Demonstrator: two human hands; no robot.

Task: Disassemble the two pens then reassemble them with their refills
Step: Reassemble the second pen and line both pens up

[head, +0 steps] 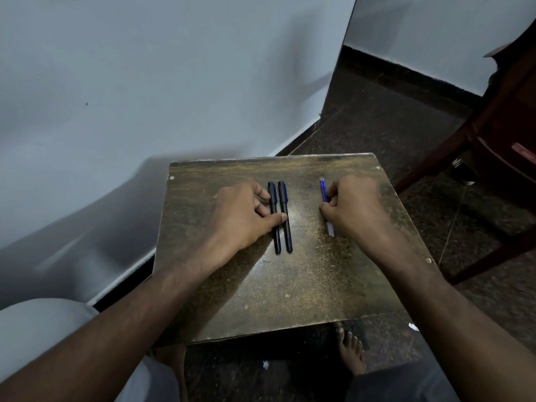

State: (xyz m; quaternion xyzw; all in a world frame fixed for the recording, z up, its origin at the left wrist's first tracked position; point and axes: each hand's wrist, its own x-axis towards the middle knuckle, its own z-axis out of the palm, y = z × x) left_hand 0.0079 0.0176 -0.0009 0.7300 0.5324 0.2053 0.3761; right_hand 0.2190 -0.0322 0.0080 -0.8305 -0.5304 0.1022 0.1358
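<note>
Two dark capped pens lie side by side on the small worn table, pointing away from me: the left pen and the right pen. My left hand rests against them, thumb across both barrels and fingers touching the left pen near its cap. To the right lies a thin refill, blue at the far end and clear at the near end. My right hand pinches its middle with fingers curled; the refill still lies on the table.
The table stands against a pale wall on the left. A dark wooden chair is at the right on the dark floor. My knees and a bare foot show below the table's near edge.
</note>
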